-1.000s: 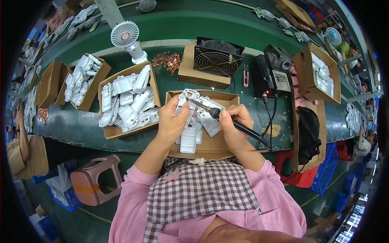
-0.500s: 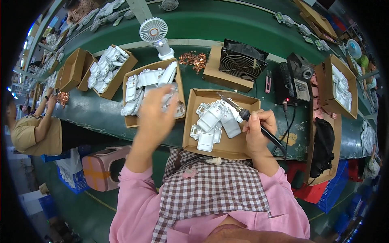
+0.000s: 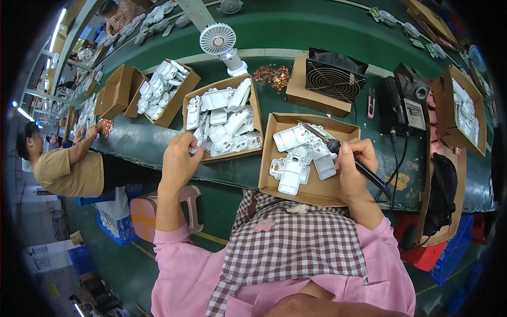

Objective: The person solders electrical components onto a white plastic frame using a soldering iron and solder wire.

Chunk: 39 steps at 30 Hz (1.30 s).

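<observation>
Left hand (image 3: 179, 158) closed on a white plastic part (image 3: 197, 141) at the box (image 3: 257, 113) edge. Right hand (image 3: 355, 168) gripping a soldering iron (image 3: 338, 149) over another box (image 3: 269, 158).

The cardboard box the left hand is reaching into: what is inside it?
The cardboard box holds a loose heap of white plastic housings, piled in layers. The left hand grips one at the box's front-left corner. The box floor and lower pieces are covered.
</observation>
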Available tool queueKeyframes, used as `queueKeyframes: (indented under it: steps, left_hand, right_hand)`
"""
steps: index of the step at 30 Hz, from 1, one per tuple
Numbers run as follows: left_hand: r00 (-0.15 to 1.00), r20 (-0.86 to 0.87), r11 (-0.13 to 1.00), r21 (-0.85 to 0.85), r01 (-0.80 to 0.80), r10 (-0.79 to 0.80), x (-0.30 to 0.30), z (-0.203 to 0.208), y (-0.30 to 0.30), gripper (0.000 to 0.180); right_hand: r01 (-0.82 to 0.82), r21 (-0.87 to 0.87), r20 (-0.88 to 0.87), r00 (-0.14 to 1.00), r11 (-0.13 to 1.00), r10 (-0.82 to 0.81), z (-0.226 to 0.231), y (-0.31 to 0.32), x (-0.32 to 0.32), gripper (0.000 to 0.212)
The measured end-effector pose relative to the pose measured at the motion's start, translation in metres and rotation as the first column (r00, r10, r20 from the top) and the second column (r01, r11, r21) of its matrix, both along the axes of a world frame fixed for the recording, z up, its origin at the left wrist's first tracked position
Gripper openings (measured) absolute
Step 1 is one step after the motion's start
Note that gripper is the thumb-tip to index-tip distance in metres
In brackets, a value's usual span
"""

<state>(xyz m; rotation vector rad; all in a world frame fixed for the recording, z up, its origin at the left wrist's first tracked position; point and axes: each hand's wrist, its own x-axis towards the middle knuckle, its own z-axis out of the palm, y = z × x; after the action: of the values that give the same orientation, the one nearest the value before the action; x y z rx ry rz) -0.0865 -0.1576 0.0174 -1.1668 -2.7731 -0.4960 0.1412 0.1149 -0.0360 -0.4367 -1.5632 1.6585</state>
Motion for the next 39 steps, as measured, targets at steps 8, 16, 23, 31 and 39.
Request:
queueKeyframes:
  steps: [8, 16, 23, 31, 39]
  left_hand:
    - [0.975, 0.063, 0.963, 0.156, -0.22, 0.213, -0.002, 0.031, 0.018, 0.021]
    - [0.947, 0.021, 0.946, 0.042, -0.321, 0.32, -0.082, 0.007, 0.027, 0.031]
    - [0.92, 0.278, 0.911, 0.229, -0.343, 0.276, -0.121, -0.024, 0.02, 0.038]
    - [0.982, 0.028, 0.98, -0.064, -0.186, 0.188, -0.086, -0.028, 0.016, 0.056]
    - [0.938, 0.172, 0.954, -0.047, -0.297, 0.3, -0.066, -0.03, 0.024, 0.045]
  right_hand:
    - [0.007, -0.029, 0.018, 1.0, 1.0, -0.007, -0.001, 0.001, 0.0, 0.015]
    - [-0.008, 0.06, 0.061, 0.998, 0.998, 0.005, 0.0, 0.001, -0.002, 0.016]
    - [-0.02, 0.017, 0.07, 0.997, 1.0, 0.019, -0.003, 0.003, 0.0, 0.015]
    - [-0.021, -0.045, 0.042, 0.999, 0.999, 0.023, -0.003, 0.006, 0.0, 0.016]
    - [-0.026, -0.061, 0.048, 0.998, 0.998, 0.029, -0.002, 0.005, -0.001, 0.014]
